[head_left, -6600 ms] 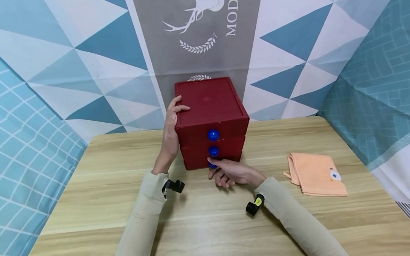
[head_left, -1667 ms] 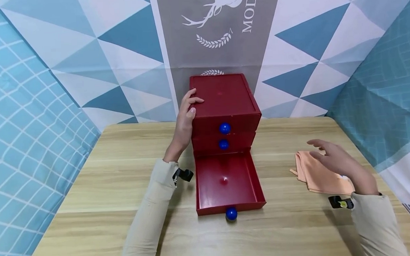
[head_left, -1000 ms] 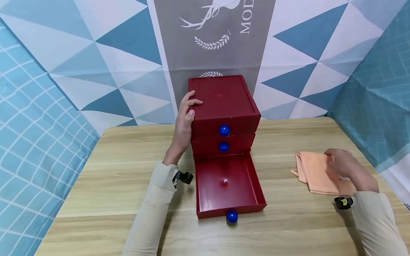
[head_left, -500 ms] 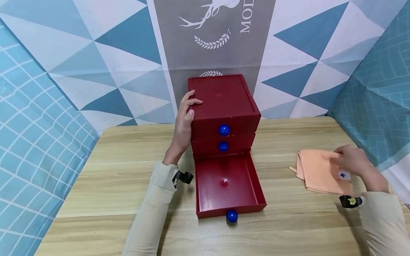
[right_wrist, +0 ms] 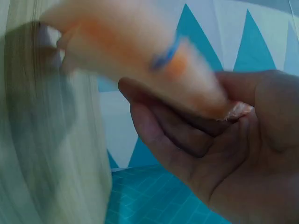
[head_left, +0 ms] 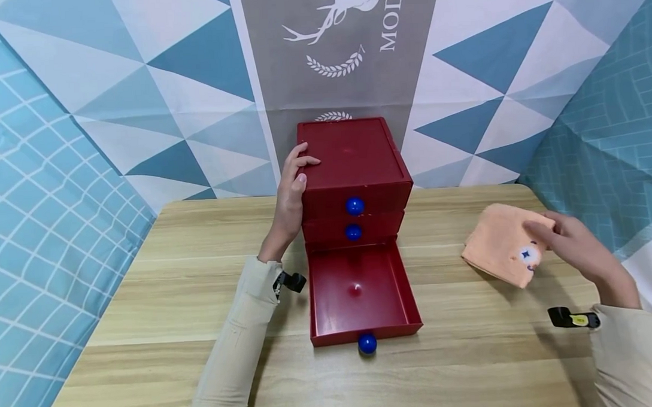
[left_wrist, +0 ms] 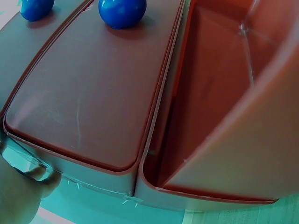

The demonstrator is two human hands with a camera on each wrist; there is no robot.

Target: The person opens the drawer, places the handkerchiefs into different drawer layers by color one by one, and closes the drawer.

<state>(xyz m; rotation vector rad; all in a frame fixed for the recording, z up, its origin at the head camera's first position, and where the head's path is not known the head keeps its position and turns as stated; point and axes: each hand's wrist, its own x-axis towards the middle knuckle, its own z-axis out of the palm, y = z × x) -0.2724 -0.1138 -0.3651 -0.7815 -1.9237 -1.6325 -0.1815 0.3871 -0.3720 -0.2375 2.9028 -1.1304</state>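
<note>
A red cabinet (head_left: 351, 152) with blue ball knobs stands at the table's back. Its bottom drawer (head_left: 337, 293) is pulled out, and nothing lies inside. The two drawers above it are closed. My left hand (head_left: 290, 196) holds the cabinet's left upper edge, fingers bent over the top and thumb by the front corner. In the left wrist view, part of that hand (left_wrist: 21, 193) shows at the cabinet's side. My right hand (head_left: 581, 245) pinches a folded peach towel (head_left: 502, 239) by its right edge, raised above the table. The towel is blurred in the right wrist view.
The wooden table (head_left: 201, 327) stretches round the cabinet. A patterned cloth wall (head_left: 203, 82) stands close behind. The open drawer's front knob (head_left: 367, 344) sticks out toward the person. Blue sheets hang on both sides.
The bottom drawer was pulled out earlier. My right hand then moved right to the towel, took hold of it and raised it off the table. The left hand keeps its place on the cabinet.
</note>
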